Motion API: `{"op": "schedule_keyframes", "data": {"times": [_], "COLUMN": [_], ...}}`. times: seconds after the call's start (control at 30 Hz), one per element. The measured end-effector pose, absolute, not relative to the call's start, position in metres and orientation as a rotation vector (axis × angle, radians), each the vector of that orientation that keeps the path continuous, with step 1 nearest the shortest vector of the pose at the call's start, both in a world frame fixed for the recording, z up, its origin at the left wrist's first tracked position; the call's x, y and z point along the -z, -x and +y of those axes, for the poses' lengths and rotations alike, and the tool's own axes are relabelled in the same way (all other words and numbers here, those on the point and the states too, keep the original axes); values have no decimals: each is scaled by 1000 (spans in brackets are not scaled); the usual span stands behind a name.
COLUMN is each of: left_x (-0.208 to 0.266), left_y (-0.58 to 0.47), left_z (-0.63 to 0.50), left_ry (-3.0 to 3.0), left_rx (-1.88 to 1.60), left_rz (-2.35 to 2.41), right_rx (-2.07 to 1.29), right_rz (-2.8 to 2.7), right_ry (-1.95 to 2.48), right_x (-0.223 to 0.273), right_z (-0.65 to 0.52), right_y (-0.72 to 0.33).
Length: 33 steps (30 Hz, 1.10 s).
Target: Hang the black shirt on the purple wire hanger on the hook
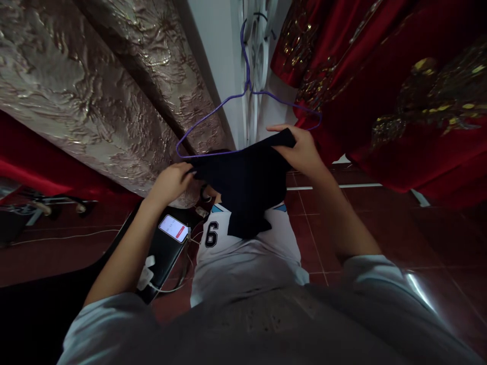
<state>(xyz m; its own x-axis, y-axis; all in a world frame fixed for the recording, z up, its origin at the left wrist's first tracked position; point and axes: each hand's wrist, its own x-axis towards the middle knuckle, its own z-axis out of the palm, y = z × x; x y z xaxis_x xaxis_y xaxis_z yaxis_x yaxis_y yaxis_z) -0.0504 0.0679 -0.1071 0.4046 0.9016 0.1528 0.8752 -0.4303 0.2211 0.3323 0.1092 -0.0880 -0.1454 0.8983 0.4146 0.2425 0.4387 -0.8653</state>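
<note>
A dark navy or black garment (251,177) is stretched between my two hands, its lower end resting over my white shorts. My left hand (173,182) pinches its left upper corner. At the other end, my right hand (299,152) grips the right edge, with the cloth between thumb and fingers. Just above the cloth hangs a purple wire hanger (218,107), hooked onto a white metal frame (261,61). Its bottom bar meets the garment's top edge; I cannot tell whether the cloth goes over the bar. What kind of garment it is does not show.
A shiny beige textured cloth (160,86) hangs at the left. Red fabric with gold sequins (380,91) hangs at the right. Beside my left forearm, a lit phone (174,228) lies on a dark surface with a white charger (146,274) and cable. The floor (327,238) is red tile.
</note>
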Motion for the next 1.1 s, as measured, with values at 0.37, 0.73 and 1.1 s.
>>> {"op": "schedule_keyframes", "data": {"times": [0.37, 0.73, 1.1], "left_x": [48, 46, 47], "left_y": [31, 2, 8], "left_z": [81, 138, 130], "left_ry": [-2517, -2413, -2368], "left_rx": [-1328, -1220, -1418], "left_rz": [1409, 1225, 1340], "right_rx": [-1103, -606, -854], "right_rz": [-1500, -1332, -1439], "right_ry": [1068, 1124, 1322], "right_x": [120, 87, 33], "right_z": [108, 94, 117], "right_y": [-319, -398, -456]}}
